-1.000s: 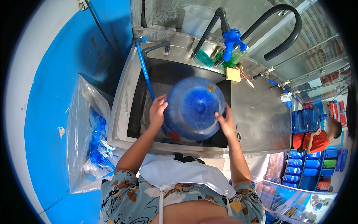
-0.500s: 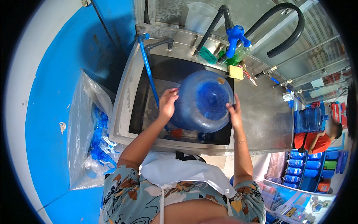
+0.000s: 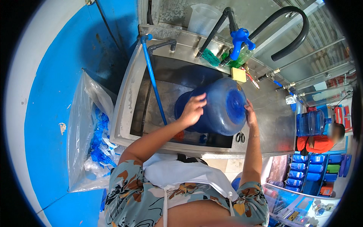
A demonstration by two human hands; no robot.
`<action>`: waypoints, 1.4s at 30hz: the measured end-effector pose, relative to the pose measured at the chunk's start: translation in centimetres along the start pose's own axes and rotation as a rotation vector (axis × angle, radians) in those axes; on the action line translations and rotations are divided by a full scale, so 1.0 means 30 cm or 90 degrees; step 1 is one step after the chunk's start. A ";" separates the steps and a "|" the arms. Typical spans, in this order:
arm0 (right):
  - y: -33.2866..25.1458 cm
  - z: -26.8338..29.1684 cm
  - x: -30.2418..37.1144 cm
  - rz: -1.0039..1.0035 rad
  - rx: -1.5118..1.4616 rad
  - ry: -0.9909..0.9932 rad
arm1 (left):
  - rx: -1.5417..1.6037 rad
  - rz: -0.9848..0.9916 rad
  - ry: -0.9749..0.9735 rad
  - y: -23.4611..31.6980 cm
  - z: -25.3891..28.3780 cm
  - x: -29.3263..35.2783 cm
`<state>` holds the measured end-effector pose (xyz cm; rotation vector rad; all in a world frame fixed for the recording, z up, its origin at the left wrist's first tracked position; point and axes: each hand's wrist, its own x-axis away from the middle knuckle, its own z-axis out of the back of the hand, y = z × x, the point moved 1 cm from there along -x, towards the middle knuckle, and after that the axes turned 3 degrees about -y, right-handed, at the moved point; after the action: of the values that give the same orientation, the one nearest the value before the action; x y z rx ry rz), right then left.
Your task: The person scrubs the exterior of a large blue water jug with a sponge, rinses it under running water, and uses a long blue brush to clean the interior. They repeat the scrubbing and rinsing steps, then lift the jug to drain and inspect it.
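Note:
A large, round blue water jug (image 3: pixel 211 108) lies tilted in the steel sink (image 3: pixel 124 117). Its base faces right and towards me, while its narrower end points left into the basin. Over the jug's side is my left hand (image 3: pixel 193 111), fingers loosely stretched and apart; whether they touch it I cannot tell. My right hand (image 3: pixel 251 114) holds the base at its right edge, with part of the fingers hidden behind it. On the rim beside the jug lie black-handled scissors (image 3: pixel 240 137).
A blue pipe (image 3: pixel 154 81) slants into the basin. Behind it stand a blue-handled tap (image 3: pixel 241 41), a green brush (image 3: pixel 210 57) and a yellow sponge (image 3: pixel 238 74). A clear bag (image 3: pixel 81 151) of blue plastic pieces is at left. Far right, a person in red (image 3: pixel 315 143) is near another jug.
The jug has shifted and turned to the right, so its base faces further right. Both hands have moved right, the left one over the jug's side. The scissors have come into view.

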<state>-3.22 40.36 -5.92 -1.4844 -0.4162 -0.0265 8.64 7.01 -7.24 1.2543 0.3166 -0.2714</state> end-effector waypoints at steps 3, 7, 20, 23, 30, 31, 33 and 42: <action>-0.066 0.000 -0.024 -0.014 0.132 -0.011 | 0.022 -0.006 -0.075 0.093 -0.002 0.135; -0.153 -0.072 -0.052 -0.062 0.367 -0.003 | 0.071 0.063 -0.175 0.180 0.008 0.296; -0.345 -0.520 0.167 0.450 0.772 -0.179 | 0.428 0.237 -0.541 0.176 0.000 0.158; -0.358 -0.584 0.235 0.575 0.787 -0.354 | 0.497 0.193 -0.143 0.105 0.101 -0.023; -0.265 -0.567 0.485 0.493 0.534 -0.666 | 0.147 0.120 -0.195 0.057 -0.075 -0.144; -0.240 -0.519 0.508 0.423 0.448 -0.683 | 0.018 0.137 -0.224 0.061 -0.101 -0.094; -0.198 -0.380 0.524 0.345 0.227 -0.427 | 0.041 0.085 -0.146 0.063 -0.099 -0.033; 0.067 -0.183 0.481 -0.033 0.097 0.112 | -0.010 0.095 0.005 0.198 0.045 0.173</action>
<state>12.13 38.64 -3.89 -1.3083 -0.3078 -0.1621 15.75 7.31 -3.58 1.2572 0.2302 -0.1353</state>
